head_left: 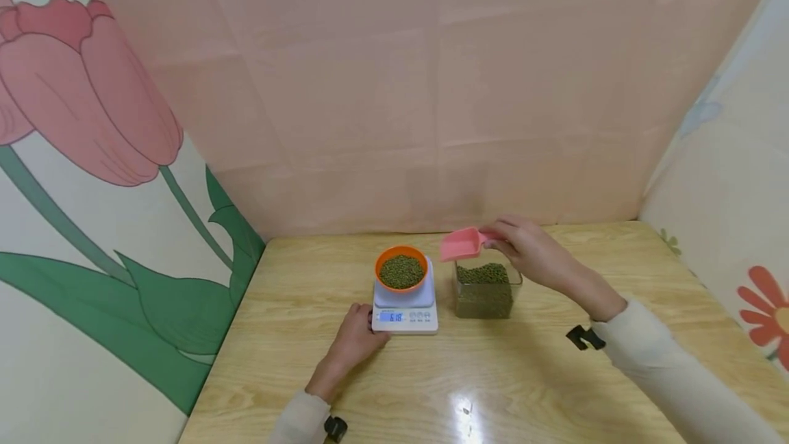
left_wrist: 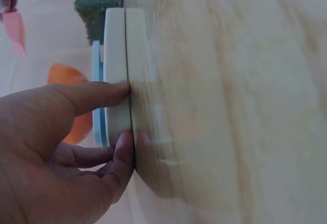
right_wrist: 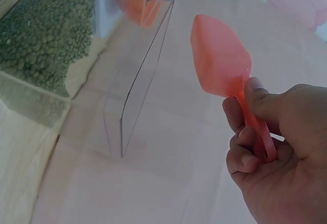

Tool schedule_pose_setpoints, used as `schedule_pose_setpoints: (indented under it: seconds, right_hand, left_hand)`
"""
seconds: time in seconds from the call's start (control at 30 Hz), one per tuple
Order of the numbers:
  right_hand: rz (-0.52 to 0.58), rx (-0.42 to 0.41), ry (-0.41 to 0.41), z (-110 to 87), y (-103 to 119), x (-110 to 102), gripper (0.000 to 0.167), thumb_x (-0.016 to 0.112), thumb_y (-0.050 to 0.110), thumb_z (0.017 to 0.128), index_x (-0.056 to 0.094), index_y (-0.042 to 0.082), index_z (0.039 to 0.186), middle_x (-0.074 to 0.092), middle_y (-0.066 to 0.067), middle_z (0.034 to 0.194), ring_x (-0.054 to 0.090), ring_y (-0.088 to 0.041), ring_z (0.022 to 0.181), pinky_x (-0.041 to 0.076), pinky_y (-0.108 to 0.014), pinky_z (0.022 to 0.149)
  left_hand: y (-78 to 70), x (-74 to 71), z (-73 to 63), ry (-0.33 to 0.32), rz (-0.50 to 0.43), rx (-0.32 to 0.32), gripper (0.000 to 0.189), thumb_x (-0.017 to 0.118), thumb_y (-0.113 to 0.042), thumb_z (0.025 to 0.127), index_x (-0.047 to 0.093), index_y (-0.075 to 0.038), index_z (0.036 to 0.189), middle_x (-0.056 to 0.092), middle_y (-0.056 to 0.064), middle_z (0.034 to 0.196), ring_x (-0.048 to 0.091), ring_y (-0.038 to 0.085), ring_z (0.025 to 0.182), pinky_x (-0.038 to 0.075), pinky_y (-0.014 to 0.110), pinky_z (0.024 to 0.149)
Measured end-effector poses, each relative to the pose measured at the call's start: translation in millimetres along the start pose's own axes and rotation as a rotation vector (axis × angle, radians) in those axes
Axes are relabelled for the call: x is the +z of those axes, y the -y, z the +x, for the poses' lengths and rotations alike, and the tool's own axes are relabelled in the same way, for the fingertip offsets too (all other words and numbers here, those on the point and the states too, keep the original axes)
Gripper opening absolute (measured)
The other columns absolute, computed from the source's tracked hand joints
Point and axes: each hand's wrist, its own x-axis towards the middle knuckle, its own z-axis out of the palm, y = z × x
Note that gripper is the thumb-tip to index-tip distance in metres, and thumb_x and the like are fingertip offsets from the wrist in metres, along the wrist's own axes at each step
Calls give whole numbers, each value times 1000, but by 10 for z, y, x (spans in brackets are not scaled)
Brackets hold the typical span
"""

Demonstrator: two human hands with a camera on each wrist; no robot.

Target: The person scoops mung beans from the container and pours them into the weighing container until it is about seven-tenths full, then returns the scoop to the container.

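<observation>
A white kitchen scale [head_left: 404, 321] with a lit display stands on the table, an orange bowl [head_left: 379, 267] of small green beans on its platform. My left hand [head_left: 356, 334] grips the scale's front left corner, thumb along the front edge and fingers curled at the side. With my right hand [head_left: 535, 252] I hold a pink scoop [head_left: 461, 244] by its handle, raised over a clear box [head_left: 483, 301] of green beans to the right of the scale. In the head view the scoop's tray looks bare. The right wrist view shows the scoop [right_wrist: 219, 55] beside the box's wall.
The light wooden table [head_left: 296, 279] meets a pink covered wall [head_left: 345, 122] close behind the scale and box. Side panels with painted flowers stand left and right. A black strap piece [head_left: 585, 338] hangs at the right sleeve.
</observation>
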Motion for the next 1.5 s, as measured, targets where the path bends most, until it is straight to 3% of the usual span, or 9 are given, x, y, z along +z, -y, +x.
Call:
schedule_pose_setpoints:
  seconds: [0.3, 0.6, 0.87, 1.17, 1.5]
  right_hand:
    - [-29, -36, -30, -102, -107, -44, 22, 74, -1, 97, 75, -1, 119, 75, -11, 105, 71, -24, 92, 61, -44, 79]
    - [-107, -105, -53, -195, -238, -62, 19, 81, -5, 88, 77, -2, 107, 70, -8, 95, 65, -17, 82, 58, -39, 70]
    - [-109, -24, 43, -242, -295, -57, 15, 79, -6, 90, 80, -2, 105, 65, -9, 94, 61, -16, 79, 54, -36, 66]
    - [-149, -15, 93, -217, -297, 53, 16, 81, -9, 86, 79, -2, 101, 67, -11, 91, 64, -22, 80, 56, -39, 68]
    - [-232, 27, 144, -184, -248, 234, 12, 84, -1, 86, 81, 4, 96, 68, -7, 88, 64, -27, 85, 58, -40, 71]
  left_hand:
    - [-13, -9, -13, 2, 1, 5, 48, 85, -12, 88, 66, 5, 129, 57, 12, 112, 51, 20, 96, 49, 29, 80]
    - [-11, -14, -16, -8, 12, 16, 46, 85, -13, 88, 67, 4, 127, 58, 11, 111, 50, 19, 96, 49, 28, 80]
    - [0, -13, -6, -8, 11, 17, 48, 85, -12, 88, 66, 5, 128, 57, 12, 110, 51, 19, 96, 50, 28, 79]
    - [10, -2, -6, -19, 18, 34, 47, 85, -12, 87, 67, 5, 126, 58, 11, 109, 49, 18, 95, 48, 27, 78]
    - [2, -11, -12, -11, 2, 26, 46, 84, -13, 89, 67, 5, 127, 57, 11, 110, 50, 18, 96, 49, 26, 78]
